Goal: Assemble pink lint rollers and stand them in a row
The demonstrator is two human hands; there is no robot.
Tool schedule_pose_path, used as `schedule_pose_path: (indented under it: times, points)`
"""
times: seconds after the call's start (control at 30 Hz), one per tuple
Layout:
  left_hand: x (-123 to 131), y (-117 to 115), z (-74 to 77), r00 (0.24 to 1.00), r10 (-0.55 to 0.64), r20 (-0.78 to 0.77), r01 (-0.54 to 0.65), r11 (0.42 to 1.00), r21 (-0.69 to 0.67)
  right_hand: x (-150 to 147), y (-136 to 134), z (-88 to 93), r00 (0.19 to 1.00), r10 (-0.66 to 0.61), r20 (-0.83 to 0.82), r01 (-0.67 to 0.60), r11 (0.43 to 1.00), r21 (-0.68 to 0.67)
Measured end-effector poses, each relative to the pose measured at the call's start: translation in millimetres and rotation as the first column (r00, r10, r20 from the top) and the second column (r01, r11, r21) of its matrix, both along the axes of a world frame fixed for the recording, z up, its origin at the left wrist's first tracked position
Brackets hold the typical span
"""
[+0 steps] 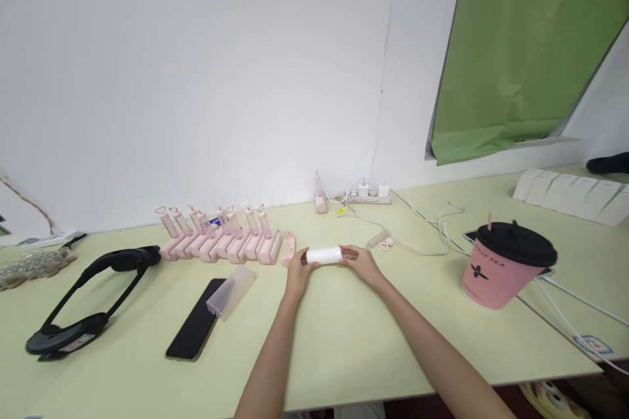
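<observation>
White cylinder point(324, 255) (held sideways) spans from left hand point(297, 268) to right hand point(364, 264), fingers gripping its ends.

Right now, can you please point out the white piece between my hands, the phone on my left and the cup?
White piece point(324, 255): head view, middle of its side.
Phone point(192, 327): head view, on its dark screen.
Cup point(494, 278): head view, on its pink side.
</observation>
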State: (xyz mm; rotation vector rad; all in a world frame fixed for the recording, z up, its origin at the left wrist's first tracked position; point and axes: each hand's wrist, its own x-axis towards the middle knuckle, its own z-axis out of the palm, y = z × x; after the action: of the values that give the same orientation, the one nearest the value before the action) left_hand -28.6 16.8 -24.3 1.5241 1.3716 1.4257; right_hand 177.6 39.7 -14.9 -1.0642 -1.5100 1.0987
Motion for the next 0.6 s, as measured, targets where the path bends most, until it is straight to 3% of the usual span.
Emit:
schedule_pose_path:
  times: [0.2, 0.27, 0.33, 0.43, 0.6]
  points:
    - [0, -2, 4.2, 0.999, 0.021, -0.033, -0.021, 1.0, -0.003, 3, 2, 0.2, 0.978, -0.082, 0.19, 0.07, 0.995, 0.068]
    - [-1, -3, 5.5, 0.995, 0.044, -0.09, -0.043, 0.999, 0.018, 5, -1, 1.6, 0.92, -0.195, 0.34, 0.135, 0.972, 0.193]
    - [-1, -4, 6.2, 0.988, 0.068, -0.137, -0.062, 0.997, 0.046, 9, -5, 3.3, 0.811, -0.319, 0.49, 0.156, 0.926, 0.344]
    - [-1, -5, 5.5, 0.983, 0.067, -0.171, -0.056, 0.996, 0.07, 12, -12, 5.9, 0.685, -0.381, 0.621, 0.077, 0.886, 0.458]
    - [0, -4, 2.7, 0.981, -0.061, -0.183, 0.065, 0.998, 0.017, 9, -17, 9.9, 0.71, -0.244, 0.661, -0.145, 0.867, 0.476]
